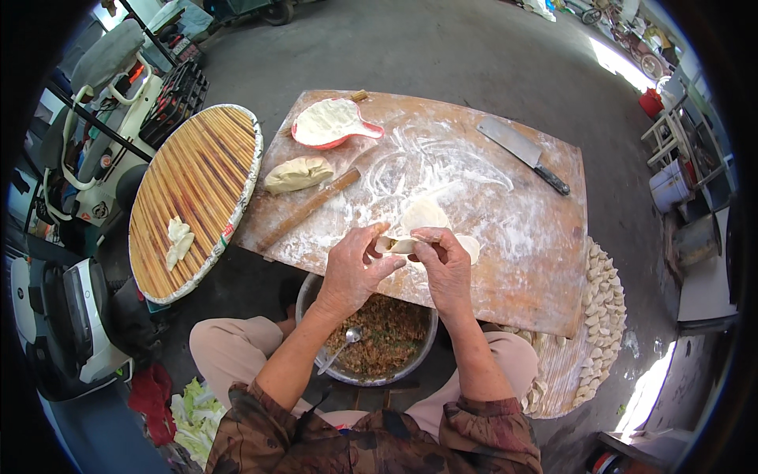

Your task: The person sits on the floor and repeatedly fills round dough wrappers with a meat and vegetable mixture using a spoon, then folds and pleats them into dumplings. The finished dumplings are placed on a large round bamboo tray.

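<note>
Between my left hand (358, 266) and my right hand (441, 263) is a partly folded dumpling (398, 244), pinched by the fingers of both over the near edge of a floured wooden board (509, 278). Round dough wrappers (424, 214) lie just beyond and to the right of my fingers. A wooden rolling pin (309, 208) and a lump of dough (298, 174) rest on the board's left side. Below my wrists stands a metal basin (431, 338) of minced filling (385, 338), with a metal spoon (353, 335) in it.
A red scoop of flour (325, 121) sits at the board's far left, a cleaver (521, 151) at its far right. At left, a round reed tray (195, 195) holds a few dumplings (179, 243). Another tray (559, 379) with many dumplings (604, 308) is partly under the board's right side.
</note>
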Demonstrator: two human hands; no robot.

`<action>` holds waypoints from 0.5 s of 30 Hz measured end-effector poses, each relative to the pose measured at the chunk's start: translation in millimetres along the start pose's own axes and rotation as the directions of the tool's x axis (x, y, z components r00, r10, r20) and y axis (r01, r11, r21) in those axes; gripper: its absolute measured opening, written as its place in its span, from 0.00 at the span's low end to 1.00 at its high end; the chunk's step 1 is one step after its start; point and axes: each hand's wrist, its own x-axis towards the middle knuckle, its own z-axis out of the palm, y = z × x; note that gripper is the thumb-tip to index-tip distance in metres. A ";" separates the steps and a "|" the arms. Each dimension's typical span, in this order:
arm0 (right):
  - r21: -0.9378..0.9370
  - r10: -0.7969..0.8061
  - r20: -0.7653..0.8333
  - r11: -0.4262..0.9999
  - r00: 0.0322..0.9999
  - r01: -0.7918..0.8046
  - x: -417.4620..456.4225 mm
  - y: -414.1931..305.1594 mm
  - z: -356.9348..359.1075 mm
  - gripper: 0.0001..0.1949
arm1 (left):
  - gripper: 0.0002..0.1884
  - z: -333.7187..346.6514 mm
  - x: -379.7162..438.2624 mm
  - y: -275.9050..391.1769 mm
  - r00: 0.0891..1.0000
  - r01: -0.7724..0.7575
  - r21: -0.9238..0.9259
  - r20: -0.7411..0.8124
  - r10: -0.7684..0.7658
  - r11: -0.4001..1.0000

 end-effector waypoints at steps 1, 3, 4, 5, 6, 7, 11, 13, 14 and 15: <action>0.010 -0.005 0.004 1.000 1.000 0.005 0.1 -0.1 0.7 0.06 | 0.21 -0.1 -2.3 0.1 0.999 0.047 -0.042 0.018 -0.047 0.998; 0.027 -0.014 0.011 1.000 1.000 0.014 -0.2 -0.3 1.8 0.06 | 0.20 -0.5 -4.1 1.0 0.995 0.100 -0.072 0.032 -0.098 0.992; 0.024 -0.016 0.010 1.000 1.000 0.016 -0.2 -0.3 1.6 0.06 | 0.20 -0.7 -4.4 1.9 0.994 0.106 -0.061 0.027 -0.104 0.993; 0.020 -0.018 0.009 1.000 1.000 0.018 -0.1 -0.1 1.0 0.06 | 0.19 -0.5 -4.7 2.5 0.994 0.111 -0.051 0.022 -0.110 0.993; 0.020 -0.023 0.011 1.000 1.000 0.022 0.7 -0.1 1.9 0.06 | 0.18 -0.3 -5.3 1.2 0.996 0.094 -0.039 0.006 -0.094 0.995; 0.001 -0.021 0.012 1.000 1.000 0.021 0.8 0.0 2.3 0.06 | 0.17 1.3 -6.2 -2.2 0.997 0.076 -0.026 -0.010 -0.077 0.997; -0.048 -0.045 0.009 0.998 0.999 0.045 0.2 3.5 1.0 0.06 | 0.11 6.1 -5.9 -7.6 0.993 -0.064 0.030 -0.094 0.066 0.998; -0.038 -0.053 0.011 0.998 0.999 0.053 -0.2 4.8 1.8 0.06 | 0.08 6.4 -5.3 -5.4 0.995 -0.042 0.013 -0.085 0.043 0.999; -0.025 -0.051 0.012 0.998 0.999 0.052 -0.2 4.4 2.7 0.06 | 0.06 6.6 -4.9 -4.6 0.996 -0.032 0.005 -0.081 0.032 0.999; -0.014 -0.050 0.012 0.999 0.999 0.050 -0.4 4.2 3.0 0.05 | 0.05 7.5 -4.7 -4.6 0.995 -0.033 0.010 -0.094 0.034 0.999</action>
